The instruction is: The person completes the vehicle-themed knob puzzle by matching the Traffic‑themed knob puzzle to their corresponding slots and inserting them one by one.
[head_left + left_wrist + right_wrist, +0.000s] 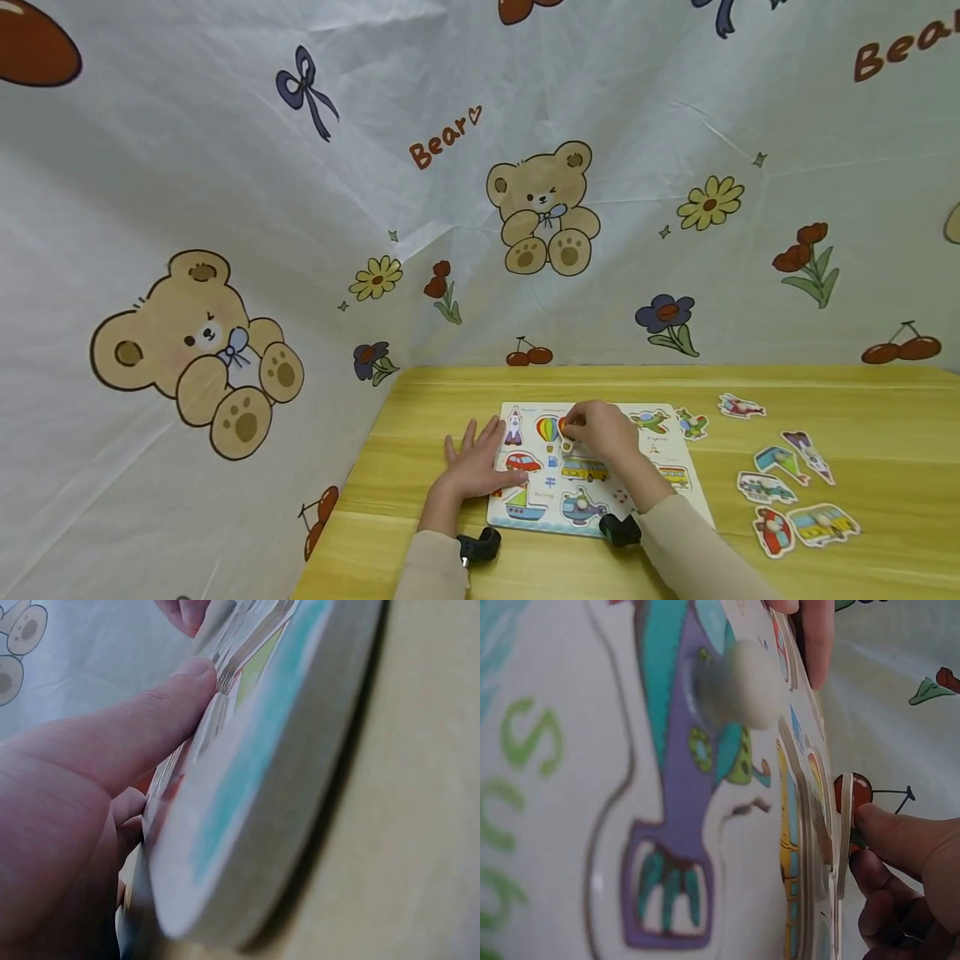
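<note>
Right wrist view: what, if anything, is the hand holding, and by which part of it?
The right hand pinches a thin, flat, tan-edged wooden piece on its side away from the white rectangular board; the exact spot is hidden.

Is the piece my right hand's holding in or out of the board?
Out: right wrist view shows the right hand holding the piece proud of the board.

The submarine (676, 765) is purple and teal — the balloon (547, 428) striped.
</note>
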### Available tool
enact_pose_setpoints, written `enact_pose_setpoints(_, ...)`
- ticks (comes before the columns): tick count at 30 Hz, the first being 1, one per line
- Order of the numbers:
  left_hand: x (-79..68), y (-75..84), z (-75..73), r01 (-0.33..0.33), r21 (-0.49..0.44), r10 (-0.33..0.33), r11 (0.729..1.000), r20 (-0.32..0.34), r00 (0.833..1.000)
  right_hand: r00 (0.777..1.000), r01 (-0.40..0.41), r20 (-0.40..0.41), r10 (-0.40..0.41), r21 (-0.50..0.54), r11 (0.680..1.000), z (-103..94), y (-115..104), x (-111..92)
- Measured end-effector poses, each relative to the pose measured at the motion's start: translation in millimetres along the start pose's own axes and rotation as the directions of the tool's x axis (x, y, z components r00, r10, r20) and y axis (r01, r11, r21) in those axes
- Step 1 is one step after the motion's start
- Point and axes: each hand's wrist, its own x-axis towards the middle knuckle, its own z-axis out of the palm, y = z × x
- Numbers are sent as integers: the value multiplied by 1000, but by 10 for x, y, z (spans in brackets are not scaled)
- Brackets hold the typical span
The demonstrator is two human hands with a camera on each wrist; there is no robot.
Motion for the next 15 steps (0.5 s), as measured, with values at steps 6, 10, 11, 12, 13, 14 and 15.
enact_pose_setpoints(6, 8, -7, 4, 4, -5, -4, 1000, 7, 1000, 999, -21, 26, 22, -32, 999, 82, -62, 12)
enact_pose_setpoints(10, 13, -3, 1, 4, 4, -4, 1000, 4, 1000, 999, -30, 34, 32, -43, 999, 98, -102, 31)
enact_pose_setpoints(11, 14, -1, 1, 3, 9, -3, 1000, 2, 1000, 999, -29, 34, 30, -46, 999, 101, -107, 37)
enact_pose_setpoints(12, 15, 1, 2, 3, 13, -3, 1000, 1, 1000, 999, -31, 35, 33, -47, 998, 102, -114, 41)
enact_pose_setpoints(13, 15, 4, 2, 3, 16, -3, 1000, 1, 1000, 999, -35, 38, 37, -48, 998, 101, -123, 43)
enact_pose_setpoints(14, 16, 6, 1, 2, 16, -2, 1000, 1, 1000, 998, -36, 42, 38, -50, 998, 104, -126, 46)
enact_pose_setpoints(15, 15, 7, 3, 2, 15, -2, 1000, 3, 1000, 998, -34, 43, 37, -52, 998, 107, -131, 49)
